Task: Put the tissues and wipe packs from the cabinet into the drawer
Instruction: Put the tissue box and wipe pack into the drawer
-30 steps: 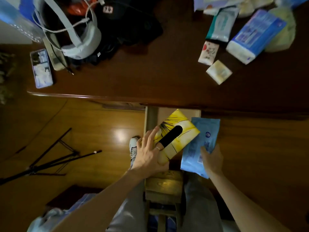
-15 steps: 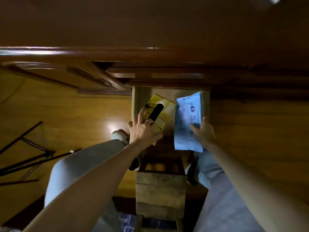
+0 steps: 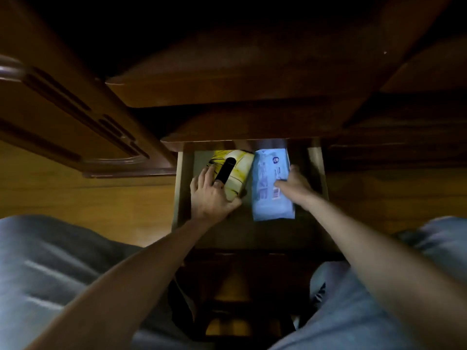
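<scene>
Cabinet door: carved brown wooden cabinet door (image 3: 75,127) stands swung out at far left, over the yellow-brown wooden floor (image 3: 106,198).
Left knee: grey trouser leg (image 3: 58,261) fills the lower left; motion-blurred.
Drawer: open pale wooden drawer (image 3: 180,188) pulled out under the dark brown wooden cabinet front (image 3: 227,97); its far part is hidden under the cabinet edge.
Left hand: left hand (image 3: 209,195) lies inside the drawer at its left side, palm down on the near left corner of the box; a ring shows on one finger.
Left fingers: fingers (image 3: 203,176) spread and mostly straight, resting on top of the box; thumb curled round its near edge. Holding the box.
Tissue box: yellow cardboard tissue box with a black oval slot (image 3: 236,173) sits in the drawer, left half, far end tucked under the cabinet edge, slightly skewed.
Wipe pack: pale blue soft plastic wipe pack with printed label (image 3: 267,188) lies in the drawer just right of the box, touching or nearly touching it; cannot tell which.
Right hand: right hand (image 3: 294,185) on the pack's right edge.
Right fingers: curled over the pack's top face, pinching that edge.
Right knee: second grey trouser leg (image 3: 379,311) at lower right.
Below drawer: dark wooden stool (image 3: 242,286) between the knees, dimly lit.
</scene>
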Demonstrator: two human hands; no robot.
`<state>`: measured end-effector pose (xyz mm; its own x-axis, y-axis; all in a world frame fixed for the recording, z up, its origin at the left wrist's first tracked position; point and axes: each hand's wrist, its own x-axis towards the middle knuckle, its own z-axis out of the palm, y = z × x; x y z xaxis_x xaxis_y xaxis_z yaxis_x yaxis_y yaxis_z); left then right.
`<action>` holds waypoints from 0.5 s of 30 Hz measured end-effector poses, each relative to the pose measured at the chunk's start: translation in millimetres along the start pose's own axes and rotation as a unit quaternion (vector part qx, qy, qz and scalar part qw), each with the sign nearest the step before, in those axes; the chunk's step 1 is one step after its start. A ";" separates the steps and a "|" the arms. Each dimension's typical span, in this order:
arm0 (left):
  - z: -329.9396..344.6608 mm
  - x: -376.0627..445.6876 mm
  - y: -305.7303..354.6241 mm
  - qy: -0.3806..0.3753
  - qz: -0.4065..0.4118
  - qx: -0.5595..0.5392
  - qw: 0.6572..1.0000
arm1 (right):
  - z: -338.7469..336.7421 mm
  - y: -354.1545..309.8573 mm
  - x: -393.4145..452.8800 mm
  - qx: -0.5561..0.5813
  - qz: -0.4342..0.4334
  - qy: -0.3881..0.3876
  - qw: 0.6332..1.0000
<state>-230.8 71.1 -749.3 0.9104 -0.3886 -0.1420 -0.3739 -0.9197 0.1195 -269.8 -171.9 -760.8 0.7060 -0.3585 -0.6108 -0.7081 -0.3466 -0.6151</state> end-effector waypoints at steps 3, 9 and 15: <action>7.5 -8.2 -3.8 0.034 0.009 0.010 0.999 | 4.6 2.4 0.7 -0.028 -0.033 0.020 0.999; -11.7 -53.0 -11.1 0.019 -0.027 0.015 0.999 | 1.9 5.8 -55.1 -0.012 -0.031 0.019 0.999; -13.4 -66.9 -14.4 -0.053 -0.068 0.010 0.996 | -14.0 -11.1 -75.8 -0.030 -0.031 0.044 0.998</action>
<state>-283.9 111.0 -728.3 0.9291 -0.2637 -0.2592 -0.2536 -0.9646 0.0722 -315.6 -153.0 -700.7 0.7464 -0.4093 -0.5247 -0.6648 -0.4208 -0.6172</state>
